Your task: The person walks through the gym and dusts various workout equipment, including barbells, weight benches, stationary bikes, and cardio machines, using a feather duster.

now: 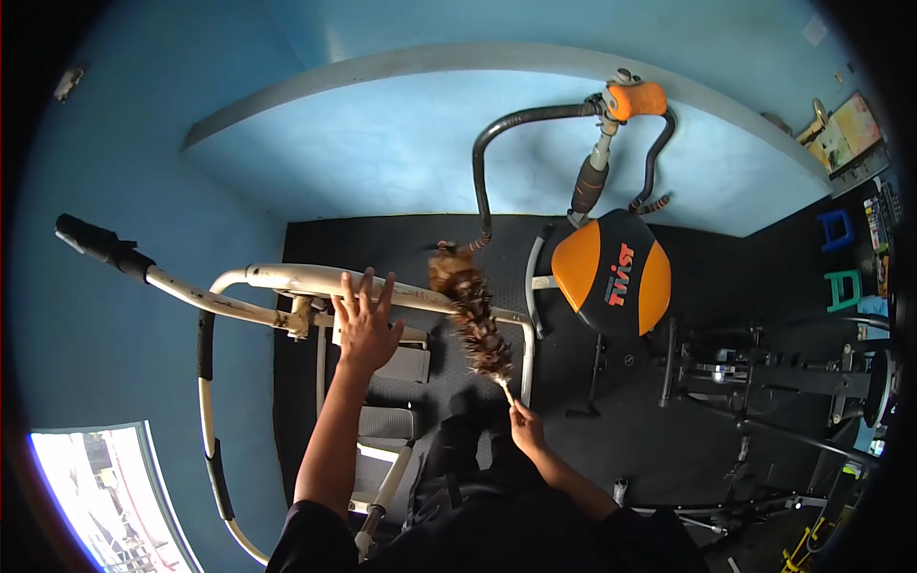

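My left hand (367,327) lies with fingers spread on the cream-painted tube (320,278) of an exercise machine. In my right hand (525,427) is the thin pale handle of a feather duster (475,320), gripped near its lower end. Brown, ruffled feathers point up and away from me and overlap the machine's tube just right of my left hand. Worn paint and dark marks show along the frame. A black grip (103,250) covers the end of its handlebar at the left, and grey pads (390,421) sit below the tube.
An exercise machine with an orange and black seat (612,274) stands ahead to the right, against a low blue wall (401,143). Black gym equipment (755,382) fills the right side. Blue (835,231) and green (843,290) stools are farther right. A bright window (105,497) is lower left.
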A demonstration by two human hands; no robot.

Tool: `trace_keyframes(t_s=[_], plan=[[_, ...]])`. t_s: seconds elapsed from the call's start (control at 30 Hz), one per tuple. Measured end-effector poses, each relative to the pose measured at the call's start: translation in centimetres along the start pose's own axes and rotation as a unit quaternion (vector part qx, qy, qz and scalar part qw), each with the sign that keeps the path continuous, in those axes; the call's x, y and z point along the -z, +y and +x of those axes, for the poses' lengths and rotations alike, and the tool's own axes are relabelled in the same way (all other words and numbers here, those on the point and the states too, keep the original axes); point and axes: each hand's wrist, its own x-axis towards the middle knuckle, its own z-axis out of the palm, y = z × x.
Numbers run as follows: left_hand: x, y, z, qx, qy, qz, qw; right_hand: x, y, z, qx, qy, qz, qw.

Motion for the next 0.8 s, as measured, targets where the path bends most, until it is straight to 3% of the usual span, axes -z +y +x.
trace_keyframes(t_s=[0.03,0.1,0.17,0.3,0.37,0.43,0.47,0.5,0.57,0.6,0.77,0.8], plan=[[0.5,0.2,0.0,0.009,-0.023,-0.003,1.0,0.5,-1.0,0.7,-0.025,-0.001,-0.086,0.996],[-0.2,-0.5,-0.2,-0.015,0.021,-0.03,0.999,1.6,-3.0,1.8,0.006,0.023,-0.194,0.981],[-0.2,-1.1,-0.5,-0.035,0.031,-0.069,0.997,3.3,-5.0,2.3,0.023,0.036,-0.204,0.978],[0.6,-1.0,-0.9,-0.03,0.053,-0.156,0.986,5.9,-7.7,1.6,0.167,0.089,-0.119,0.975],[0.0,-0.6,-0.9,-0.019,0.073,-0.157,0.985,7.0,-8.8,0.5,0.127,0.071,-0.136,0.98],[0.1,1.0,-0.8,0.039,0.077,-0.131,0.988,7.2,-9.3,0.0,-0.02,0.066,-0.263,0.962],[-1.3,1.7,-0.4,0.051,0.138,-0.147,0.978,7.2,-8.9,0.1,-0.11,0.037,-0.232,0.966],[-0.8,3.3,-0.1,0.084,0.154,-0.145,0.974,7.6,-9.0,0.0,-0.117,0.053,-0.227,0.965],[0.4,5.4,0.8,0.08,0.063,-0.223,0.97,8.2,-9.7,0.2,-0.151,0.122,-0.222,0.956],[-0.9,6.3,1.3,0.051,0.074,-0.232,0.969,8.9,-10.2,0.6,-0.157,0.133,-0.214,0.955],[1.3,12.1,5.2,-0.026,0.047,-0.249,0.967,16.0,-14.6,7.2,0.051,0.294,-0.13,0.946],[1.1,13.1,6.6,-0.066,0.069,-0.301,0.949,17.6,-15.6,9.4,0.052,0.296,-0.124,0.946]])
